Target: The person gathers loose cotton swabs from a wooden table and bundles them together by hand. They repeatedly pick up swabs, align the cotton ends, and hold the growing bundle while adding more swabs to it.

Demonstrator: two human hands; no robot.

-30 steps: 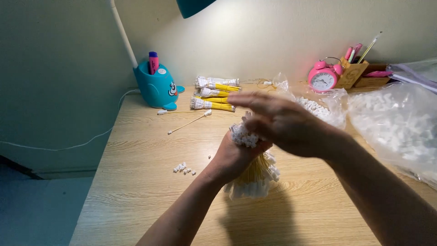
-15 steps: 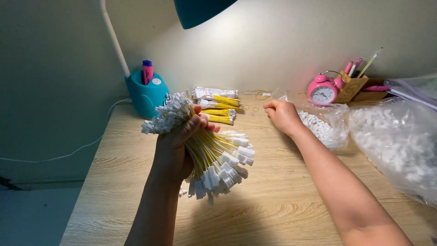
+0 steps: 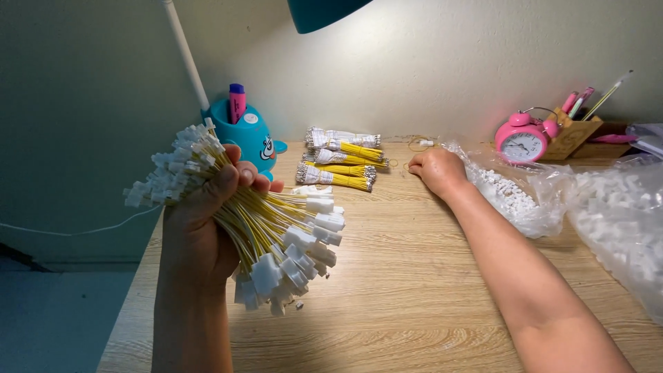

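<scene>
My left hand [image 3: 207,221] is raised over the wooden table [image 3: 428,290] and grips a thick bundle of yellow wires [image 3: 259,221] with white plastic connectors at both ends. My right hand [image 3: 436,169] rests far out on the table, fingers curled, beside a thin rubber band [image 3: 414,144] and the edge of a clear bag of small white connectors [image 3: 511,197]. I cannot tell if the fingers pinch anything. Bundled yellow wire sets [image 3: 342,160] lie stacked between the two hands at the back.
A teal pen holder [image 3: 248,135] with a pink marker stands at the back left by a white lamp pole [image 3: 185,55]. A pink alarm clock [image 3: 523,141] and a wooden pen box [image 3: 577,135] sit back right. A second clear bag [image 3: 621,221] fills the right side.
My left hand lifted the wire bundle off the table and tilted it up. My right hand let go of the bundle and reached out to the back of the table.
</scene>
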